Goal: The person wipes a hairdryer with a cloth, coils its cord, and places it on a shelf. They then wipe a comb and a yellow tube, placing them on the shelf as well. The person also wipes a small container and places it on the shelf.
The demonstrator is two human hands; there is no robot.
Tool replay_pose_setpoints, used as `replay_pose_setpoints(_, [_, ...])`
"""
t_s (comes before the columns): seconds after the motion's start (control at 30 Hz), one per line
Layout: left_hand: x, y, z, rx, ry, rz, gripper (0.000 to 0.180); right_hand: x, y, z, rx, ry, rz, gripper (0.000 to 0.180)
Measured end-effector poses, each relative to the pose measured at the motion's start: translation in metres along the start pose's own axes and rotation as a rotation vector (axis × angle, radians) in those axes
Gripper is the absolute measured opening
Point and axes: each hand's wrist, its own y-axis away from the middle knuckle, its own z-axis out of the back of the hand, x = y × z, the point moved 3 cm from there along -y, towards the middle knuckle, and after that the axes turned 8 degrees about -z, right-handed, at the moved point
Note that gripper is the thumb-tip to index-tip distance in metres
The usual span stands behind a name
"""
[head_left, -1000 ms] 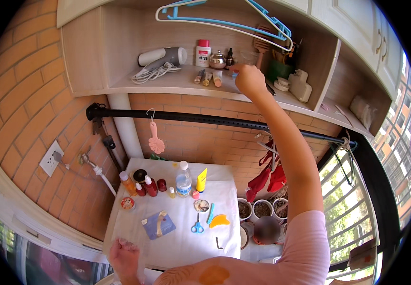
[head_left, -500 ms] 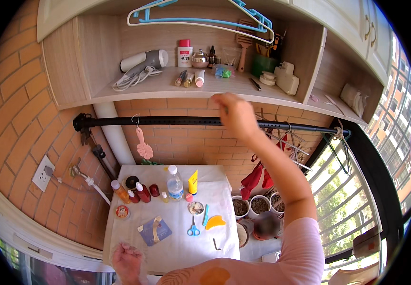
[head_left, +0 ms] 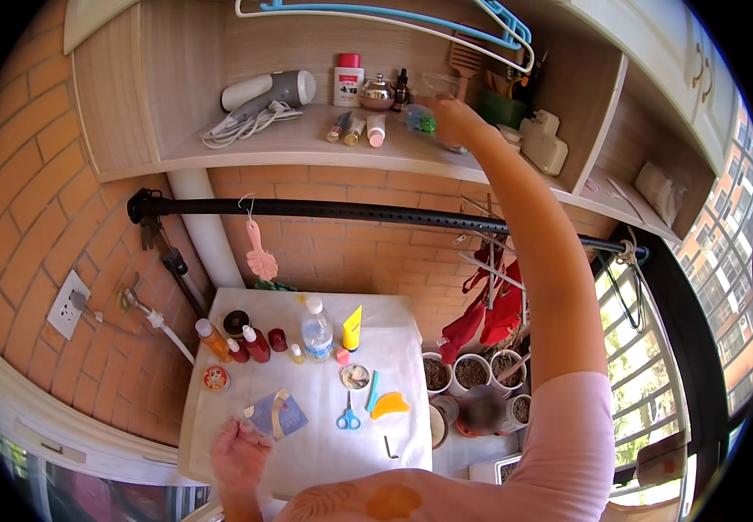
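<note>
My right hand [head_left: 455,122] reaches up over the shelf, its fingers bunched together beside a clear packet with blue and green bits [head_left: 420,119]. What the fingers hold, if anything, is hidden. A brown slotted spatula [head_left: 465,57] stands just behind that hand. Low over the white-covered table [head_left: 324,452], my left hand [head_left: 242,448] is loosely curled with nothing visible in it, next to a blue card [head_left: 263,418] with a beige strip across it. Farther right lie blue-handled scissors [head_left: 349,421], a light-blue stick-like tool [head_left: 372,391] and a yellow scraper [head_left: 389,404].
Bottles and jars, including a clear water bottle [head_left: 316,331] and a yellow tube [head_left: 352,332], stand along the table's far side. The shelf holds a hair dryer [head_left: 276,91] and small tubes [head_left: 355,130]. A black rail [head_left: 324,209] runs below it; hangers [head_left: 394,26] hang above.
My right hand has moved from the shelf's front edge up and inward to the clear packet. My left hand has shifted slightly up and right, closer to the blue card. The view has shifted a little.
</note>
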Motion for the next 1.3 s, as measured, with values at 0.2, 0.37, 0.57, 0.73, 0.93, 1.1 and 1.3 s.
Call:
replay_pose_setpoints(0.2, [-0.006,0.0,0.023,-0.053,-0.012,-0.026,0.018,0.005,-0.032,-0.019,0.384,0.012,0.013,0.063])
replay_pose_setpoints(0.37, [-0.006,-0.01,0.041,-0.078,0.004,-0.018,0.021,0.006,-0.028,-0.013,0.5,0.074,0.021,0.059])
replay_pose_setpoints(0.57, [0.004,-0.018,0.029,-0.042,0.032,0.035,0.02,0.037,0.025,0.042,0.59,0.002,0.1,0.066])
replay_pose_setpoints(0.73, [0.012,-0.022,0.026,-0.035,0.041,0.095,0.018,0.03,0.055,0.053,0.44,-0.155,0.123,0.07])
replay_pose_setpoints(0.93, [0.016,-0.008,0.021,-0.01,0.028,0.103,0.014,0.035,0.082,0.043,0.31,-0.152,0.179,0.052])
replay_pose_setpoints(1.1, [0.026,0.0,0.011,-0.023,-0.046,0.16,0.012,0.035,0.117,0.035,-0.182,-0.128,0.258,0.037])
replay_pose_setpoints(1.3, [0.029,0.0,-0.067,0.217,-0.227,0.153,0.011,0.041,0.172,0.068,-0.553,-0.794,0.006,0.025])
